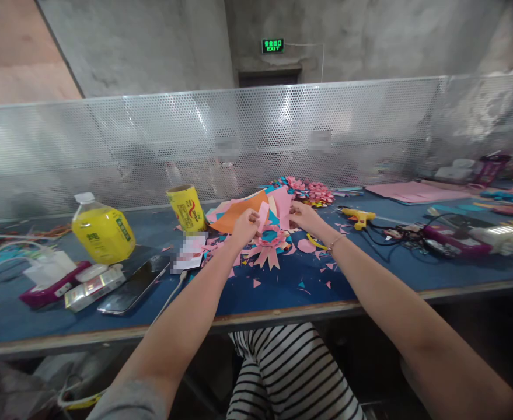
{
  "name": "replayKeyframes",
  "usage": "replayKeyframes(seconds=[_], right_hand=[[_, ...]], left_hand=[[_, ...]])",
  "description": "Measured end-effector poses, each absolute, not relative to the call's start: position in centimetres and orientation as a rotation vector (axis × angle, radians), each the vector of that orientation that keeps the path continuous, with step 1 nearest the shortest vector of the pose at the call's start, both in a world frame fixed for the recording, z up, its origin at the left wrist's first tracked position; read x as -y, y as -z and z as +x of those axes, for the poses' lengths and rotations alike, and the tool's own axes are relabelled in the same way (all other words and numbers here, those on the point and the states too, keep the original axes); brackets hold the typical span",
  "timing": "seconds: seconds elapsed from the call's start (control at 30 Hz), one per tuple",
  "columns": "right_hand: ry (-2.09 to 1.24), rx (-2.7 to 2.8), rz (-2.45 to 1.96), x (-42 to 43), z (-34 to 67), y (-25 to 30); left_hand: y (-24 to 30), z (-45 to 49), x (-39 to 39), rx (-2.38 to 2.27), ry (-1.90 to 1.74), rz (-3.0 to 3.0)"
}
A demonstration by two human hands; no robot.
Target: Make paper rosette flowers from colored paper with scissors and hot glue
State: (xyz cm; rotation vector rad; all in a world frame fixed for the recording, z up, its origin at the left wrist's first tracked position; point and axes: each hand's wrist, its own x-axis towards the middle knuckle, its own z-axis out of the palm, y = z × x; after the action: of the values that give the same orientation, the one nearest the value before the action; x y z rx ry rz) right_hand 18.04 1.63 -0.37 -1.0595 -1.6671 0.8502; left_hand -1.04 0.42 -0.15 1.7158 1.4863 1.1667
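Note:
My left hand (246, 226) is closed, pinching a small pale pink paper strip (263, 217). My right hand (303, 217) has its fingers pressed together at the edge of a pink paper piece (283, 207). Just below and between them on the table lies a pink and blue paper rosette (268, 238) with pink ribbon-like tails (267, 257). Behind my left hand rests an orange paper sheet (237, 213). Farther back sits a pile of pink and blue paper flowers (316, 193). Paper scraps are scattered around the rosette.
On the blue table (278, 297) stand a yellow tube (187, 210) and a bottle of yellow liquid (103, 233). A phone (133, 287) lies left. To the right are a yellow glue gun (359, 218), its cord and pink sheets (414, 192). A perforated metal screen (151, 146) stands behind.

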Motion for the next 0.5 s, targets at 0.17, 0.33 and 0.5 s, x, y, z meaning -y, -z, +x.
replayKeyframes(seconds=[0.17, 0.33, 0.5], right_hand=[[-0.696, 1.755, -1.083, -2.08, 18.33, 0.67], [-0.694, 1.803, -1.056, -2.28, 18.27, 1.05], [-0.905, 1.810, -0.989, -2.05, 17.97, 1.26]], left_hand=[[0.11, -0.89, -0.02, -1.490, -1.042, 1.740], [-0.07, -0.60, 0.39, -1.408, -1.063, 1.777], [-0.24, -0.51, 0.24, -1.314, -1.165, 1.827]])
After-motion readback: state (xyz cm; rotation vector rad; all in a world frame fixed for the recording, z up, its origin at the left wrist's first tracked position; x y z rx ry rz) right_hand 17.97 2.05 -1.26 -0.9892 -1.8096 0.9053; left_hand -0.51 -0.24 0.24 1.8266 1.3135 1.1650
